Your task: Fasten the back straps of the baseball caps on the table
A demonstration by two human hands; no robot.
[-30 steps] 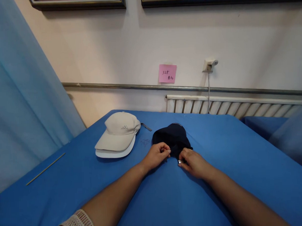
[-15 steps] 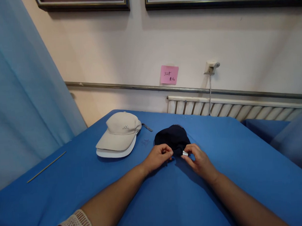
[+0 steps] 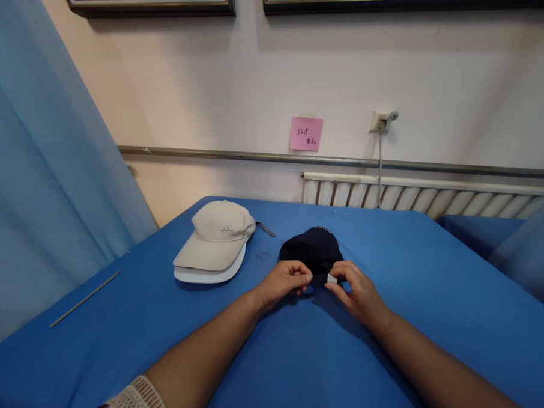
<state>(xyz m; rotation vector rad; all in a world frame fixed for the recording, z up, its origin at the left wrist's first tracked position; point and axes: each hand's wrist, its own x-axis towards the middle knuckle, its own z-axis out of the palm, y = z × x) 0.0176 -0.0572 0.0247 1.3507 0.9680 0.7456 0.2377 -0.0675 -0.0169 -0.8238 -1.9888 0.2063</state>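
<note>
A dark navy cap (image 3: 312,247) lies on the blue-covered table, its near edge towards me. My left hand (image 3: 288,281) pinches the cap's strap at the near left side. On the right, my right hand (image 3: 357,290) has thumb and forefinger closed on a small silvery buckle (image 3: 332,278) on that strap. Part of the strap is hidden behind my fingers. To the left sits a beige cap (image 3: 221,230) with a small logo, stacked over a white cap (image 3: 216,275) of which mainly the brim shows.
A thin stick (image 3: 84,299) lies on the table's left side. Behind the table run a metal rail (image 3: 234,154) and a white radiator (image 3: 362,194). A pink note (image 3: 306,134) and a socket with a plugged cable (image 3: 381,122) are on the wall. A blue curtain (image 3: 49,165) hangs left.
The buckle in my right hand has shifted slightly left, towards my left hand, and turned a little. A short dark stretch of strap now shows between the hands.
</note>
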